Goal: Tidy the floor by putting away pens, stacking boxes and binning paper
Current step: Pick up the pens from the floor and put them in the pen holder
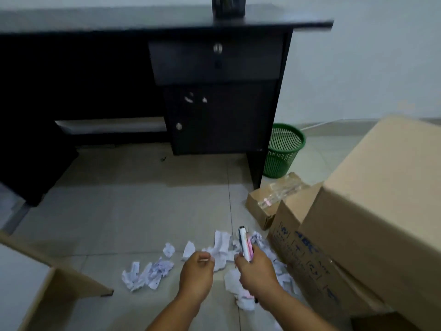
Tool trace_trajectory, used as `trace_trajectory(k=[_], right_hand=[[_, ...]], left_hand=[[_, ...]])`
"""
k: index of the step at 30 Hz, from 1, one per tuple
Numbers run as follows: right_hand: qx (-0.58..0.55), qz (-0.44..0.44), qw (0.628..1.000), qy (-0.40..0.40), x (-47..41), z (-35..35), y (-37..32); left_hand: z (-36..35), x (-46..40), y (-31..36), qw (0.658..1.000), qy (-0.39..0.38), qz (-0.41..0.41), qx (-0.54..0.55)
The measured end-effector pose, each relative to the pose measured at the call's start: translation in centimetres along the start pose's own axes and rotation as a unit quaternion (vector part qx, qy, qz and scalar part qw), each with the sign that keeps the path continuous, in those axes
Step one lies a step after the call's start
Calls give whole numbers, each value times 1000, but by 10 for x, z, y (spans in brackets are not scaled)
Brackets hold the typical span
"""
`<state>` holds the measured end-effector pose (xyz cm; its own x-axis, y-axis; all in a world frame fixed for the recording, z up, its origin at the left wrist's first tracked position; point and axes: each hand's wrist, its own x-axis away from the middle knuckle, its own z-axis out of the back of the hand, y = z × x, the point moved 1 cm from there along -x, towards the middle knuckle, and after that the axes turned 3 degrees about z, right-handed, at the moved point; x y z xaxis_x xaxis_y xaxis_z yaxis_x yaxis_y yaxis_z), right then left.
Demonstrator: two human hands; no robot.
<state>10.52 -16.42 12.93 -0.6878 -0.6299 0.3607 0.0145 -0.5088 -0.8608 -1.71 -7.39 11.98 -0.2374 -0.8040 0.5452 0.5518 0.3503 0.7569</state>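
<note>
My right grip [256, 268], low centre of the frame, clenches a bunch of white-and-pink pens [245, 244] upright, gathered for putting away. My left grip [196, 271] is curled loosely, apparently empty. Crumpled white paper scraps [148, 274] litter the floor beneath; brown cardboard boxes [372, 223] at right carry blurred, unreadable blue print; the green mesh bin [284, 151] waits beside the dark desk [214, 68].

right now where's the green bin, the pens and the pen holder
green bin [284, 149], head view, mesh side wall
pens [245, 244], head view, white barrel above the right hand
pen holder [228, 7], head view, dark front on the desk
</note>
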Motion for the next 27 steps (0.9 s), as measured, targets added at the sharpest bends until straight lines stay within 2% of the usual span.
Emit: trace_trajectory(k=[5,11,15,20,27], right_hand=[[-11,-26,1000,9,53,66,-125],[-35,-20,999,13,108,153,-295],[-77,-12,997,7,141,206,-381],[-140,34,990,15,152,251,-468],[-191,62,979,44,98,250,-537]], left_hand=[[53,80,121,1000,17,1,22],[115,174,287,999,31,-4,35],[143,227,381,998,33,-7,49],[164,260,444,997,30,-28,63],[182,228,497,995,27,-77,57]])
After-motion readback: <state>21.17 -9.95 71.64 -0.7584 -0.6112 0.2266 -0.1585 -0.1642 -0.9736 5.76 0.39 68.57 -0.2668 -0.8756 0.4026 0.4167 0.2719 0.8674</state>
